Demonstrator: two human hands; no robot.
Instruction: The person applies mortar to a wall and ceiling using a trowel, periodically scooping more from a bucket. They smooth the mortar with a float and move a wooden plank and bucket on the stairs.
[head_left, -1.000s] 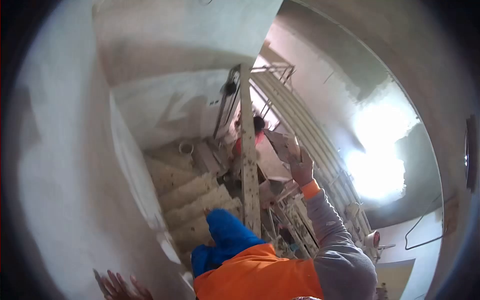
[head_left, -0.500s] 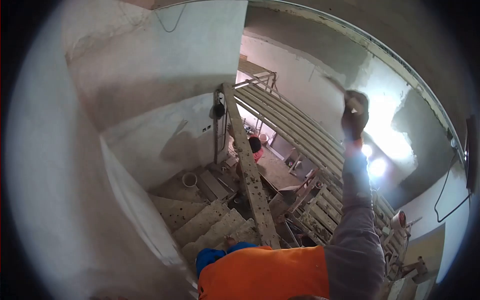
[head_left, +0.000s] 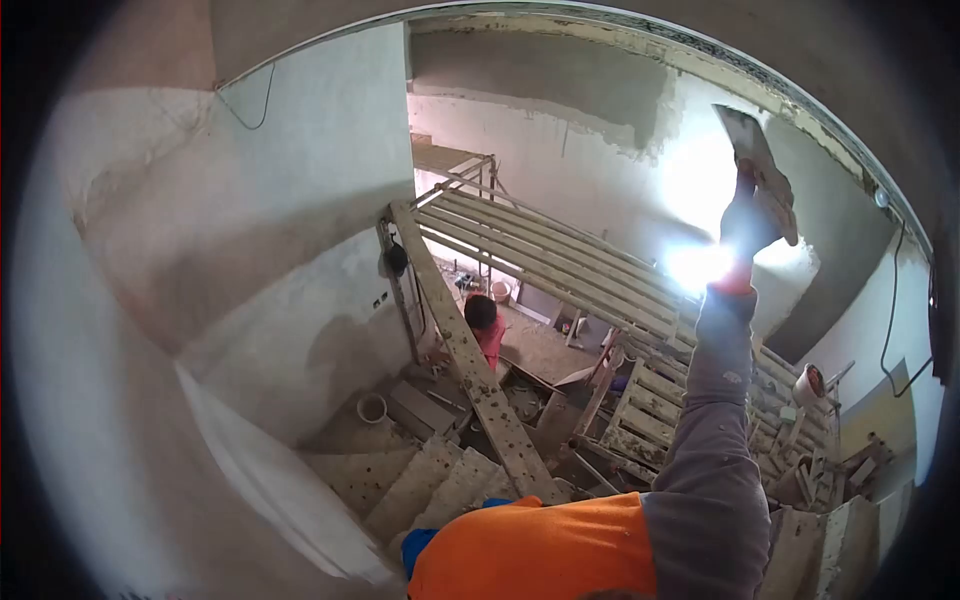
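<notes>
My right hand (head_left: pixel 748 222) is raised at the end of a grey-sleeved arm (head_left: pixel 715 400), with its fingers closed around a plastering trowel (head_left: pixel 745 138). The long flat blade slants from upper left to lower right and overlaps the far wall (head_left: pixel 600 150) in this view. Behind the trowel, that wall carries a grey plaster patch (head_left: pixel 850 240) beside a paler, brightly lit area. More grey plaster (head_left: pixel 540 75) runs along the wall's top at the left. My left hand is out of view.
A spattered plank (head_left: pixel 475 350) slopes across the stairwell above the steps (head_left: pixel 400 490). Slatted scaffold boards (head_left: pixel 550 260) run along the far wall. Below, a person in a red top (head_left: pixel 490 340) is near tools. A bucket (head_left: pixel 372 407) stands by the steps; another bucket (head_left: pixel 808 385) is at right.
My right hand has moved up and rightward in view with the trowel, whose blade now shows broad rather than thin. The view has turned toward the right.
</notes>
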